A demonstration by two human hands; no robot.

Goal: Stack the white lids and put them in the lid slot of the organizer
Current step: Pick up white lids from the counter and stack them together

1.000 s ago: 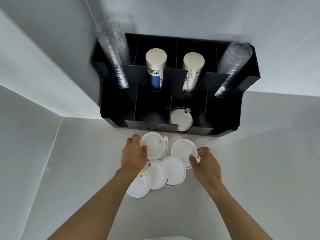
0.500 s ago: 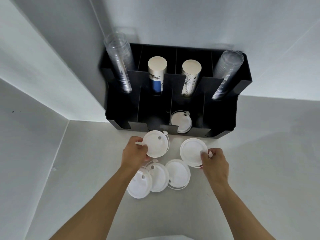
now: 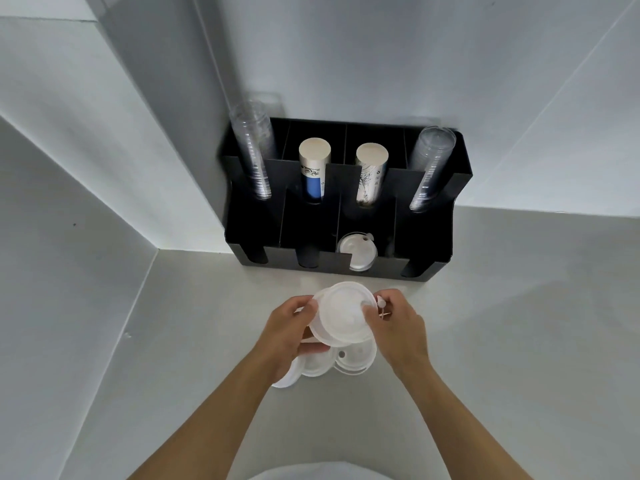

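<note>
The two white lids are held together just above the counter, one nested over the other, in front of the black organizer. The left hand curls its fingers around their left rim; the right hand pinches the right rim between thumb and fingers, so both hands are closed on the pair. Below them, three loose lids lie overlapping on the counter, partly under the left hand. One lid already sits in the organizer's third front slot.

The pair looks slightly offset, so it may not seat squarely; pressing them askew could let one slip from the fingertips. The small drink tabs might also catch.

Whether the held lids are fully nested is hard to tell, as the fingers hide their edges, and the count of loose lids beneath is uncertain
</note>
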